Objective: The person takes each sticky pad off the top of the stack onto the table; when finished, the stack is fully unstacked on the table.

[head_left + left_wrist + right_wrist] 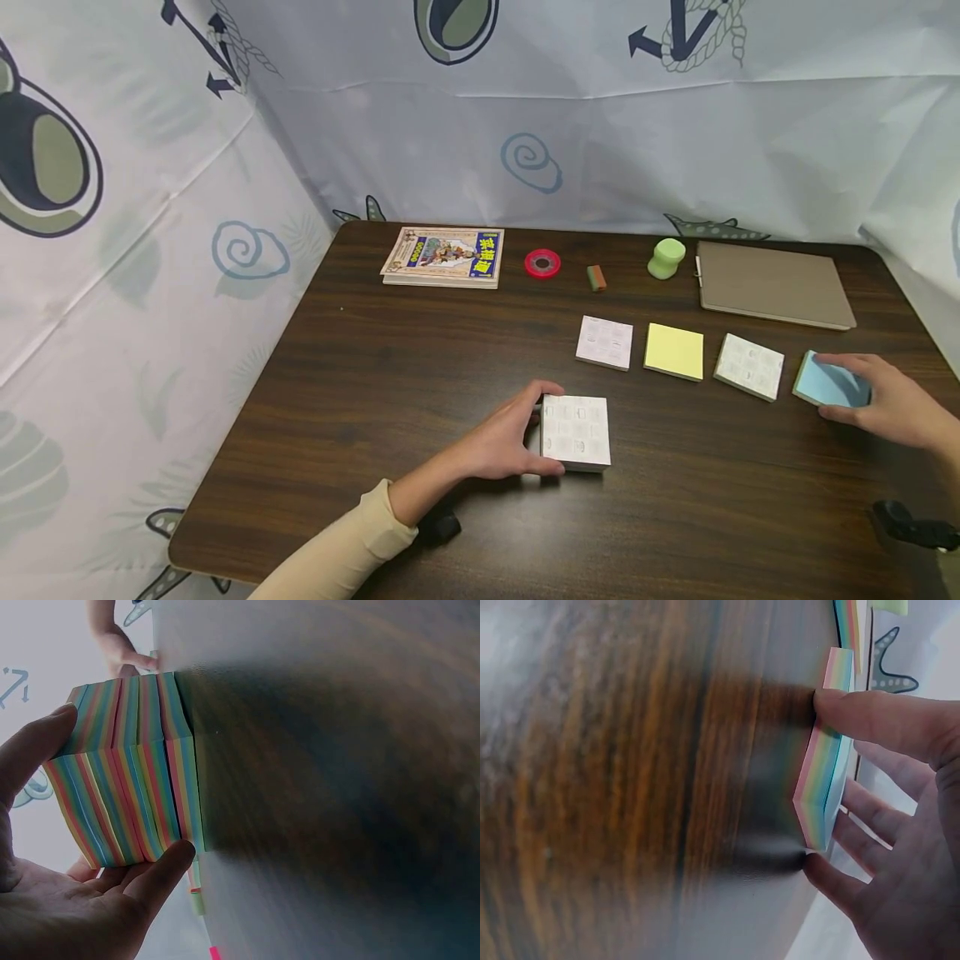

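Near the middle of the table my left hand [513, 437] grips a stack of sticky note pads [576, 429] from its left side. Striped, many-coloured edges of this stack [124, 795] face the left wrist view, with the thumb and fingers on opposite sides. At the right, my right hand [892, 400] holds a thin sticky note pad with a blue top [828, 383], which lies flat on the table. Its layered pastel edge [825, 765] shows in the right wrist view. Part of the blue top is hidden under the hand.
Left of the blue pad lie a white printed pad [750, 367], a yellow pad [674, 351] and a pale pink pad [604, 342]. Along the back are a book [446, 254], a red ring-shaped roll [542, 263], a small eraser-like block [596, 277], a green waisted object [666, 258] and a grey-brown notebook [772, 283].
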A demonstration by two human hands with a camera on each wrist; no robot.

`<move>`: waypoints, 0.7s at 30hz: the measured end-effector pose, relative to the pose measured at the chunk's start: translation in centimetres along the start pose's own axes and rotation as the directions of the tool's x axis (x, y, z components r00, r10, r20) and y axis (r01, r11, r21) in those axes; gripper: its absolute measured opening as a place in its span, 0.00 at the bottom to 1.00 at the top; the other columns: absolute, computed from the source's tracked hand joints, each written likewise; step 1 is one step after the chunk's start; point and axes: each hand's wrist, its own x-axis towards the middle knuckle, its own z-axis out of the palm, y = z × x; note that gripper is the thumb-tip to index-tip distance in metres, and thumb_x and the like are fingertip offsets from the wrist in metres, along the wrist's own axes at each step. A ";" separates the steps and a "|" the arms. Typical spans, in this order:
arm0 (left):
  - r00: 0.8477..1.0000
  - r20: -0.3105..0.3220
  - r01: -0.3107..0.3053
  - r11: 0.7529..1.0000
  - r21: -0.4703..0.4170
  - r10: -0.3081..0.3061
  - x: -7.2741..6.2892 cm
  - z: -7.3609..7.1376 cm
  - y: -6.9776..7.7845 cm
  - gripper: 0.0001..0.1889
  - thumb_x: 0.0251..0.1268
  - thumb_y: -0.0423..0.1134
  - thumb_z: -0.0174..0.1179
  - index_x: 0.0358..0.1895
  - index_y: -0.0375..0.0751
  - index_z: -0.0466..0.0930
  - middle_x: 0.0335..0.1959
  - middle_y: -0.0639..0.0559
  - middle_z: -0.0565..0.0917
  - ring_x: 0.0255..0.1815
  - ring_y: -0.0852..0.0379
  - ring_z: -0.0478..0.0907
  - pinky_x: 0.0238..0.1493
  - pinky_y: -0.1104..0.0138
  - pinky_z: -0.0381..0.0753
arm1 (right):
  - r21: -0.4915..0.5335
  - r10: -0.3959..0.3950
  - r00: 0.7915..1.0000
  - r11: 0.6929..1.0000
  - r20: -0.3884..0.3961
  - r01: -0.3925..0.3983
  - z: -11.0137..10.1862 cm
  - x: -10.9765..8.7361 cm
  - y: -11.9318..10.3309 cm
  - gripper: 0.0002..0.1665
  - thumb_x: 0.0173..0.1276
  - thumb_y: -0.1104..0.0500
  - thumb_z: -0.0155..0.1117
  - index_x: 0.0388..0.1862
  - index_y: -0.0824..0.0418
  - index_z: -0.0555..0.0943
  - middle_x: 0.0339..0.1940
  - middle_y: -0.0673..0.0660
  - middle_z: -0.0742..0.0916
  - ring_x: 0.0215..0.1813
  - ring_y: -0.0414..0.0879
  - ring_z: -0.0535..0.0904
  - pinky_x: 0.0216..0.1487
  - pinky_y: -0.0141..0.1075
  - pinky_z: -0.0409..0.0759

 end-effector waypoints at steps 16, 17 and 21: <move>1.000 -0.002 -0.020 0.999 0.044 0.020 0.0 0.0 -0.2 0.47 0.45 0.43 0.80 0.68 0.50 0.59 0.58 0.55 0.73 0.56 0.60 0.70 0.59 0.63 0.69 | 0.012 -0.169 0.976 0.985 -0.137 0.172 -1.7 -0.2 -4.8 0.45 0.58 0.58 0.75 0.70 0.72 0.64 0.63 0.79 0.67 0.61 0.79 0.59 0.55 0.73 0.56; 1.000 -0.003 -0.019 0.999 0.044 0.019 0.0 0.0 -0.2 0.47 0.45 0.43 0.80 0.68 0.51 0.59 0.58 0.56 0.73 0.56 0.60 0.70 0.59 0.63 0.69 | 0.012 -0.188 0.971 0.981 -0.146 0.192 -1.9 -0.2 -6.0 0.45 0.57 0.59 0.76 0.69 0.71 0.66 0.63 0.78 0.68 0.62 0.78 0.60 0.56 0.72 0.56; 1.000 -0.003 -0.015 0.999 0.048 0.015 0.1 0.0 -0.3 0.47 0.44 0.43 0.80 0.68 0.52 0.59 0.59 0.56 0.73 0.57 0.60 0.70 0.60 0.63 0.68 | 0.031 -0.305 0.937 0.949 -0.169 0.315 -2.2 0.0 -11.1 0.42 0.53 0.60 0.78 0.67 0.65 0.71 0.64 0.70 0.71 0.61 0.69 0.65 0.57 0.62 0.64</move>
